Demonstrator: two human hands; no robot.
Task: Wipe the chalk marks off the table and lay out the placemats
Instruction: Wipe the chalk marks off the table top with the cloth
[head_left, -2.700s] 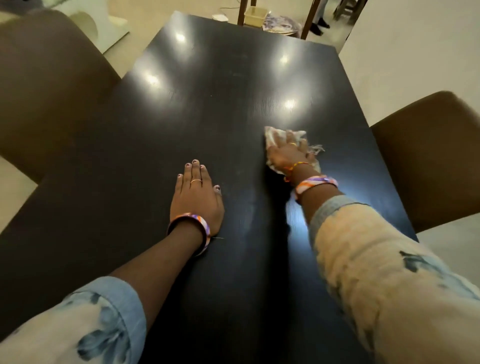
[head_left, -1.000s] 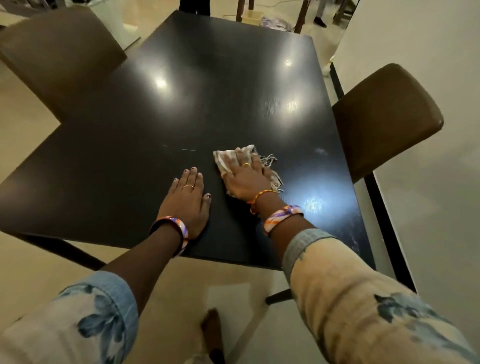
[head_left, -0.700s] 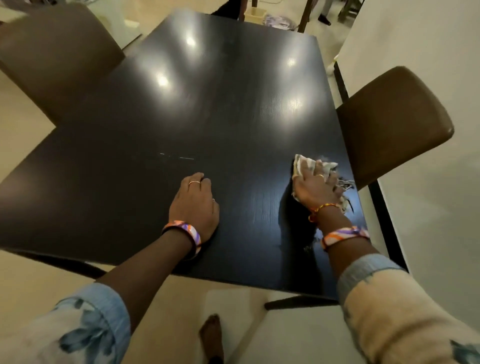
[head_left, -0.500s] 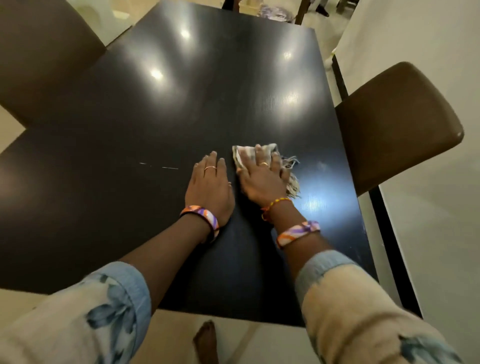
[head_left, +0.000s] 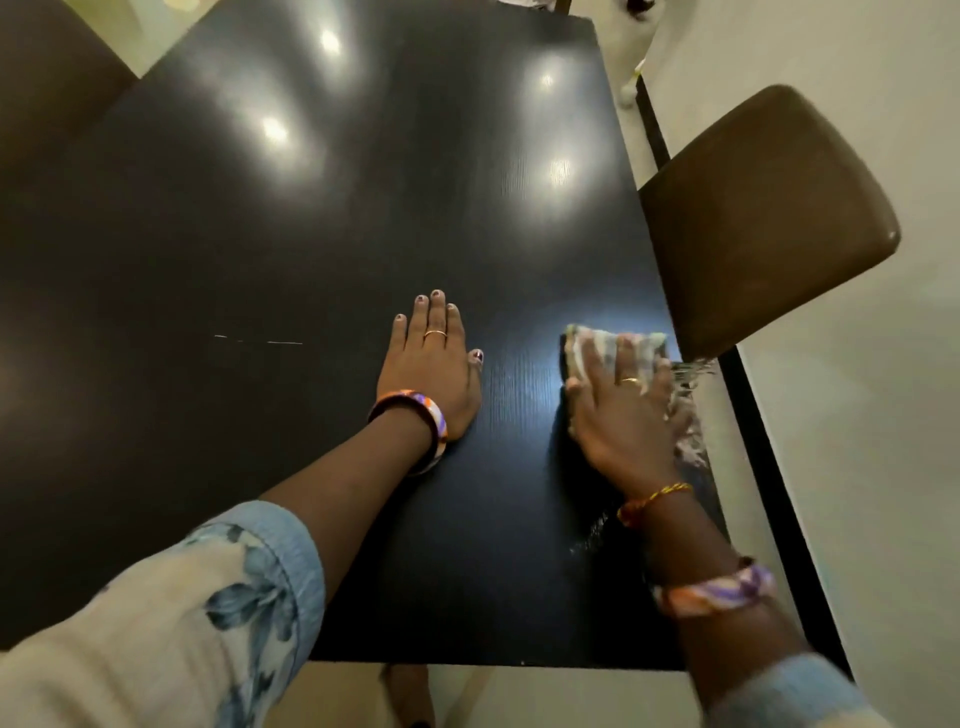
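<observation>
At about nine o'clock on the dark table (head_left: 322, 218) lie thin white chalk marks (head_left: 260, 341), a broken line well apart from both hands. A brown chair (head_left: 47, 88) at ten o'clock is cut off by the frame edge. Just right of centre the left hand (head_left: 434, 364) lies flat on the tabletop, fingers straight and close together, holding nothing. At three o'clock the right hand (head_left: 623, 410) presses a pale striped cloth (head_left: 608, 348) onto the table near its right edge, fingers spread and fairly straight over it; this hand is blurred, so whether any finger hooks the cloth is hard to tell. The cloth's fringe (head_left: 693, 371) hangs past the edge. A faint chalky smear (head_left: 592, 535) shows at five o'clock, beside the right wrist. A second brown chair (head_left: 763, 218) stands at two o'clock. No placemats are seen.
</observation>
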